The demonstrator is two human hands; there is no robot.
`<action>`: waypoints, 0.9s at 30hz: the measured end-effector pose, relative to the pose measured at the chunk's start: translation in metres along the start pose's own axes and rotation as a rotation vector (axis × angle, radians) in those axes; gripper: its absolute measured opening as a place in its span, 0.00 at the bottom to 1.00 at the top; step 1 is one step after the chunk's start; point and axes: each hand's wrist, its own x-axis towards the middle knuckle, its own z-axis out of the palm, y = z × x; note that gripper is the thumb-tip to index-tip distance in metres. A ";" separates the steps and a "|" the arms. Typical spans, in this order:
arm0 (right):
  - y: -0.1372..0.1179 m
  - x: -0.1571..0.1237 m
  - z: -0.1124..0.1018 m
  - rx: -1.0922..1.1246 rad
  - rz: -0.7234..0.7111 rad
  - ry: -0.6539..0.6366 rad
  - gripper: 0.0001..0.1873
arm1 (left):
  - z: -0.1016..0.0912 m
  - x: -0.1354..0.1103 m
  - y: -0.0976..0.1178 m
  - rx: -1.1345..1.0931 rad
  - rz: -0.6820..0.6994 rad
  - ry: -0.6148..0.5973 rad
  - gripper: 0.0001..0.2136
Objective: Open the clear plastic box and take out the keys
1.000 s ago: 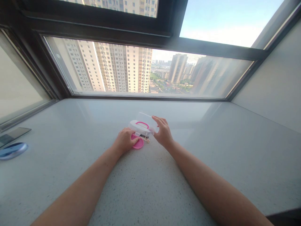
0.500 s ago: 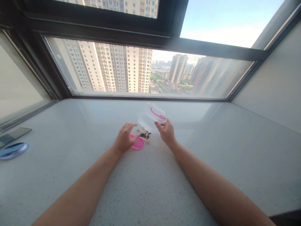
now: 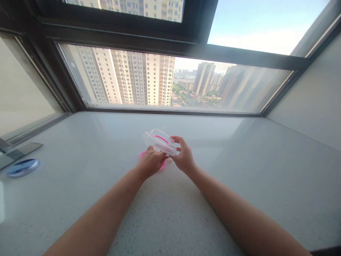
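Head view: our right fingers [image 3: 177, 139] hold the clear lid [image 3: 160, 142]. It's just beside our left fingers [image 3: 159, 155]; we can't tell their grip.

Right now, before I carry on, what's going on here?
A person's right hand holds a clear plastic cover with a pink handle, tilted above the pale countertop. The left hand is at the cover's near side, over a pink dish that it mostly hides; whether it grips either is unclear. Off to the left lies a shiny blue oval object.
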 end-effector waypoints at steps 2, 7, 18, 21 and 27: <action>-0.002 -0.001 0.001 0.012 0.000 -0.014 0.24 | 0.002 0.000 -0.003 -0.012 0.006 0.007 0.11; 0.000 -0.001 0.000 0.021 0.041 -0.020 0.23 | 0.001 0.000 -0.006 -0.029 0.055 0.031 0.12; 0.009 0.004 -0.003 0.018 0.119 0.021 0.24 | -0.003 0.000 -0.013 0.002 0.010 0.110 0.11; 0.018 0.008 -0.005 0.000 0.158 0.065 0.25 | -0.001 0.000 -0.020 -0.058 -0.106 0.181 0.11; 0.047 0.017 -0.013 0.017 0.288 0.173 0.26 | 0.006 0.000 -0.043 -0.095 -0.367 0.337 0.07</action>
